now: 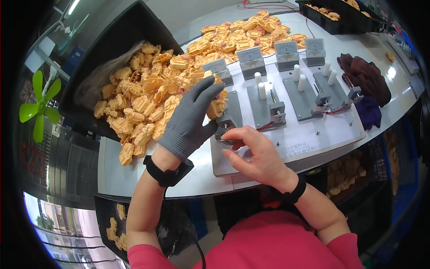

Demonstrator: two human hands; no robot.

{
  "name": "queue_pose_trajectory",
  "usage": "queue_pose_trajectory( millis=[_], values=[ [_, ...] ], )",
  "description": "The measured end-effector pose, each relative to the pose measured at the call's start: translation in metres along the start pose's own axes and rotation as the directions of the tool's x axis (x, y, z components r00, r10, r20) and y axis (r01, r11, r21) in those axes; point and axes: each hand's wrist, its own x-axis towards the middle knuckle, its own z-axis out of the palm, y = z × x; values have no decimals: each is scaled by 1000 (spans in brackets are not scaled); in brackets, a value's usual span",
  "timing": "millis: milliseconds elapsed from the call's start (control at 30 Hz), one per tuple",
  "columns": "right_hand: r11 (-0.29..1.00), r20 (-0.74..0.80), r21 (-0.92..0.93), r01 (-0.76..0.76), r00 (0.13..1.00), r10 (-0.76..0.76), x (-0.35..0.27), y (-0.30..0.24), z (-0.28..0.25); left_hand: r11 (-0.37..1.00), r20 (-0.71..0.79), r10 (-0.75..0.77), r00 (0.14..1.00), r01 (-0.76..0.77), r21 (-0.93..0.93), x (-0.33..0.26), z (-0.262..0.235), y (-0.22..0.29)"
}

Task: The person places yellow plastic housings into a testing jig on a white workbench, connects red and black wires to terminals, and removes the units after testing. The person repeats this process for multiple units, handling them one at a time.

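Down at the bottom of the frame there's a red top and two forearms coming up, each with a black wrist strap. The bare right hand (255, 154) sits just right of centre at the near edge of a white test board (309, 134), fingers curled in around a small grey clamp fixture (226, 127); thumb and fingertips look pinched on it, though the palm hides what exactly sits between them. Just left of that, the left hand (190, 114) wears a grey knit glove, and its grip is half closed, fingers wrapped over a tan plastic part (217, 107) that rests right above the clamp, touching or nearly touching it. The board carries three more grey fixtures in a row running to the right, with white pegs (262, 89) standing behind them and a red wire at one. Beyond those stands a line of small grey meters (251, 58). To the left of the gloved hand, a big heap of the same tan parts (143, 98) spills over the white bench (112, 170) out of a black bin (116, 40), and another spread of them lies further back at top centre. A dark maroon cloth (365, 76) lies at the right, and a green fan (40, 107) sits at far left.
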Motion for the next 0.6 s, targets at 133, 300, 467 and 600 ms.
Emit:
queue_pose_trajectory(
  millis=[133,300,467,600],
  values=[
    [999,-8,-17,40,999,-40,0,0,1,997,126,-51,991,58,-54,-2,13,1],
    [990,-175,-116,81,979,-101,3,-2,9,989,102,-112,988,121,-82,-21,11,-1],
    [929,3,-368,37,999,-39,-5,-4,1,947,-5,-322,947,322,17,-72,-2,-40],
    [795,49,-599,91,996,-76,-2,-1,16,851,24,-483,875,464,246,-104,-16,-102]
  ],
)
